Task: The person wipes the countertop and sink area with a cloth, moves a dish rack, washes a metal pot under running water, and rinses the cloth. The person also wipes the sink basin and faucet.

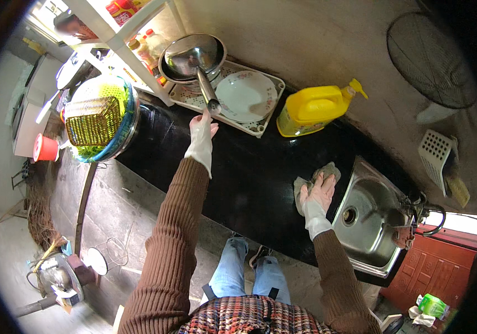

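Grey cloth (299, 195) lies crumpled under the right hand (318, 198), whether clenched I cannot tell, while the left hand (201, 135) is at the pan handle's (208, 96) end, its hold unclear.

No wording can be read with certainty. At 2 o'clock, the yellow pump jug (312, 110) on the black counter (244, 178) bears a printed label, its print too small to make out. At 11 o'clock, the red package (120, 11) on the white rack (117, 43) carries pale lettering, too unclear to read. At 4 o'clock, a green packet (432, 306) shows whitish marks, equally indistinct.
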`<control>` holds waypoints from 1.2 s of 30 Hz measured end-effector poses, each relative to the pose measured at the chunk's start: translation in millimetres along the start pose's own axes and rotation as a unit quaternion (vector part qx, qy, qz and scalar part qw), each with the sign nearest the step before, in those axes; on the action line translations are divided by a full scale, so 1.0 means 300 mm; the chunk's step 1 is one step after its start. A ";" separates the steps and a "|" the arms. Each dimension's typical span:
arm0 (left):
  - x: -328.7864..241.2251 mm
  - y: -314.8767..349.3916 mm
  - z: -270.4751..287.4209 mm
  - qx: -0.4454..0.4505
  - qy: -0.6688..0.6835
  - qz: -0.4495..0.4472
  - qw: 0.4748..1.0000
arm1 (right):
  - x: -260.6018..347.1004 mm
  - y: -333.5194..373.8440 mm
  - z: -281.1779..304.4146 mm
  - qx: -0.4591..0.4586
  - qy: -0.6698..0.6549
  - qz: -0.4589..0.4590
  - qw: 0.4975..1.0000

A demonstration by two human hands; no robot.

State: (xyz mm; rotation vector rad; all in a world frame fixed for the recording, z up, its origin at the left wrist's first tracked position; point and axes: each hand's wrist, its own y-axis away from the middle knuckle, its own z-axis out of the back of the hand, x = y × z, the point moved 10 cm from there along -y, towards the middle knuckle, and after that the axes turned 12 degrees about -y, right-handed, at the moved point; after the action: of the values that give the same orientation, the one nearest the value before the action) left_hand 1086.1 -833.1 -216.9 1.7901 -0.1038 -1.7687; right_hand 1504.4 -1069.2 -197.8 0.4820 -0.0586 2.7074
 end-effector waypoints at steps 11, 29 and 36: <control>-0.044 -0.079 -0.085 0.103 -0.047 0.078 0.991 | 0.015 0.003 0.023 -0.018 -0.017 0.022 0.999; 0.295 0.183 0.393 0.080 0.024 0.067 0.994 | 0.012 0.011 0.030 -0.005 -0.017 0.016 1.000; 0.383 0.447 0.688 0.106 -0.048 0.029 0.993 | 0.187 0.147 -0.046 0.097 0.000 0.154 0.983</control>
State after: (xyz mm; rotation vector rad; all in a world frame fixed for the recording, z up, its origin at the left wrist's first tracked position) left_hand 954.1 -1069.6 -238.6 1.8271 -0.3933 -1.8587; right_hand 1434.5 -1087.9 -190.4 0.5698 0.1452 3.0342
